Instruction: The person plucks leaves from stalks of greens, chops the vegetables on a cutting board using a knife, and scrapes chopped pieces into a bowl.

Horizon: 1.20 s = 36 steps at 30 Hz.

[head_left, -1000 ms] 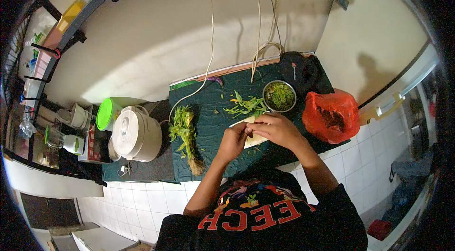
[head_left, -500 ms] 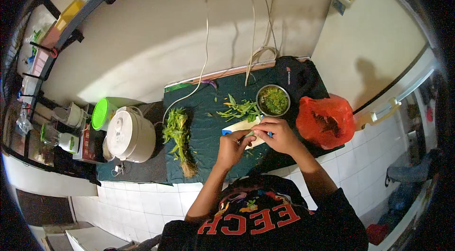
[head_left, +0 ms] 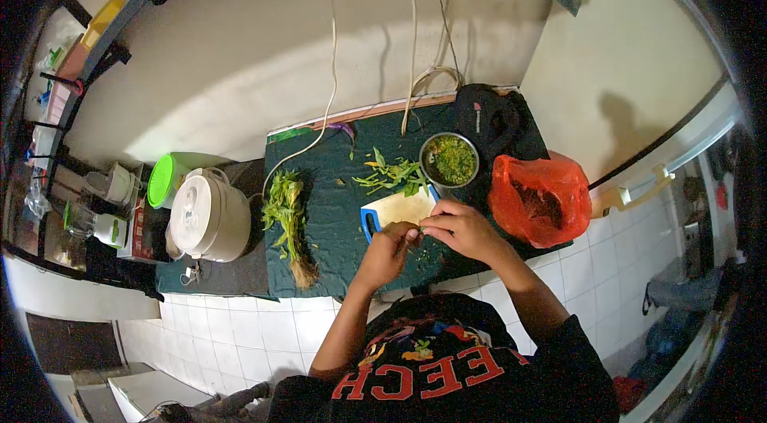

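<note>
My left hand point(head_left: 383, 257) and right hand point(head_left: 465, 234) meet over the near side of the worktop point(head_left: 343, 243), which is covered with a dark green cloth. The fingers of both are closed in a pinch on a small green piece point(head_left: 421, 230), which lies between the two sets of fingertips; its full shape is hidden by them. Just beyond my fingers, a pale cutting board point(head_left: 399, 208) with a blue edge rests on the cloth, its near portion partly covered from view by my hands. Loose leafy stems point(head_left: 390, 176) lie along the far side of the board, reaching toward a round metal bowl point(head_left: 478, 159) that contains chopped greens point(head_left: 451, 161). Behind the bowl is a black bag point(head_left: 486, 115); to its right, an open red plastic bag point(head_left: 569, 219) holds dark contents too unclear to identify. Well to the left of my hands, a bundle of leafy greens point(head_left: 285, 214) lies with its roots point(head_left: 304, 273) directed toward the near edge. A purple item point(head_left: 344, 130) is seen near the wall. Farther left stand a white rice cooker point(head_left: 216, 219) and, just beside it, a tub with a bright green lid point(head_left: 161, 181).
</note>
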Available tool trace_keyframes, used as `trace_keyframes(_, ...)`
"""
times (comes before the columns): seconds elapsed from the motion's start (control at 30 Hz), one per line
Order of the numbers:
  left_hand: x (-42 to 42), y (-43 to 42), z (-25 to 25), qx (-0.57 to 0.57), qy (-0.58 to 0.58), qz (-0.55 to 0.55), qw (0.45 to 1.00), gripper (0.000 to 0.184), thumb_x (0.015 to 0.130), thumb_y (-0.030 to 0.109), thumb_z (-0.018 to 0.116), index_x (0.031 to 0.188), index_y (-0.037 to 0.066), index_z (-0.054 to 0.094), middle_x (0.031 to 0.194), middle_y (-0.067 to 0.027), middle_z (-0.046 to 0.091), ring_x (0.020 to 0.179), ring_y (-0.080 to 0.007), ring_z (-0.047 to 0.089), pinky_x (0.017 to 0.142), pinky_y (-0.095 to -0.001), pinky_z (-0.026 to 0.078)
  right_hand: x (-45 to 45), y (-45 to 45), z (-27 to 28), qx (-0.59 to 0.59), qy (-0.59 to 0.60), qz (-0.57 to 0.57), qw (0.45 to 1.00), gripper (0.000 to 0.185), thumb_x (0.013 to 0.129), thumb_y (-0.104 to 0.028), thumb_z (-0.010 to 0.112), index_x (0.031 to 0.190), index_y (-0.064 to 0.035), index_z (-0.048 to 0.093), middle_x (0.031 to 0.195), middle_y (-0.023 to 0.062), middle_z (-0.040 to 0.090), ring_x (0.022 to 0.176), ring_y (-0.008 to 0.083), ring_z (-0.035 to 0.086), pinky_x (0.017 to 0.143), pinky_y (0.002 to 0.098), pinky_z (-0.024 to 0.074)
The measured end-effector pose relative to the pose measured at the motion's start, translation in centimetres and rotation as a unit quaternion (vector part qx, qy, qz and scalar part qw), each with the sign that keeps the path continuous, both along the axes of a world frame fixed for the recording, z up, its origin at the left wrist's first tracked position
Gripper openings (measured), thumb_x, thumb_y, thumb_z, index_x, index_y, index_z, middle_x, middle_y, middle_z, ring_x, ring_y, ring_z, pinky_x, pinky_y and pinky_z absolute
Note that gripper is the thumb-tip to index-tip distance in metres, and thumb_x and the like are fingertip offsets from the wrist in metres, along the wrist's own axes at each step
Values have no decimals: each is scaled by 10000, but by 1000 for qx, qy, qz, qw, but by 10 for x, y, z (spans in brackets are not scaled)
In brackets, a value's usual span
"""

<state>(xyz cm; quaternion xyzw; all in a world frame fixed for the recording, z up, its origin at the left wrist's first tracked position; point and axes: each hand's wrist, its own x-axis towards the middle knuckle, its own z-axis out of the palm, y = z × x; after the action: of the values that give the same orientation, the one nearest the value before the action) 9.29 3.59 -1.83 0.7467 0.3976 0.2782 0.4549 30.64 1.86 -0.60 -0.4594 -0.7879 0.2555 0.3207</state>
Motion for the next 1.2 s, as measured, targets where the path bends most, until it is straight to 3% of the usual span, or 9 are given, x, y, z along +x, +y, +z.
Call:
trace_keyframes(0.13,9,-5,-3,62,13,61,996,214,940,155,614,1076,-7,649,880,-207,665,720,-295,645,665,-347,500,-3,2,-7,86,19,-31,996,215,838,-111,705,1046,-58,719,923,84,642,836,261,635,752,343,518)
trace_keyframes(0.4,10,-8,-16,100,-9,88,991,388,809,138,759,1166,31,650,985,-164,686,849,-293,682,717,-336,532,6,-7,-10,-206,216,-121,947,176,875,-79,699,1040,-20,721,793,73,699,680,81,628,623,241,516)
trace_keyframes(0.5,15,-4,-11,193,20,69,979,515,769,167,787,1241,60,611,1100,-129,668,1001,-290,649,826,-367,518,5,-11,-8,-217,217,-141,941,211,845,-151,723,1023,-37,722,799,130,711,705,205,679,654,310,519)
trace_keyframes(0.63,17,-2,12,324,121,69,936,671,729,216,798,1337,97,539,1270,-97,599,1195,-278,551,956,-407,453,6,-13,-14,-145,166,-130,967,216,842,-158,727,1027,-48,723,829,128,713,718,218,677,655,319,516)
trace_keyframes(0.77,18,4,-2,363,128,-6,923,596,752,195,775,1301,84,573,1159,-98,659,1083,-280,617,887,-398,495,2,-14,-14,-92,124,-119,981,189,857,-131,713,1008,-17,715,838,121,701,695,184,656,626,296,507)
trace_keyframes(0.83,18,4,-12,232,119,-12,965,510,780,140,744,1267,83,603,1022,-94,704,954,-290,662,815,-391,527,-1,-15,-15,-70,122,-120,983,172,875,-107,700,1000,11,710,797,109,688,649,133,635,587,262,495)
trace_keyframes(1.03,17,6,-64,237,39,6,971,392,820,114,709,1202,81,628,958,-132,710,829,-308,687,701,-382,555,-11,-17,-58,-91,126,-186,970,175,886,-145,666,966,6,702,844,158,704,766,275,678,675,372,510)
trace_keyframes(1.1,20,4,-82,236,21,8,972,368,824,125,710,1179,77,631,958,-142,708,824,-309,689,693,-390,556,-11,-19,-86,-17,19,-210,977,178,900,-142,638,930,23,696,825,185,696,709,306,672,638,389,505)
trace_keyframes(1.2,24,3,-93,191,87,-4,978,325,843,162,695,1144,59,627,948,-154,703,850,-330,681,718,-414,548,-13,-20,-107,-124,87,-226,962,197,909,-160,613,900,20,691,781,198,685,687,354,664,629,416,500)
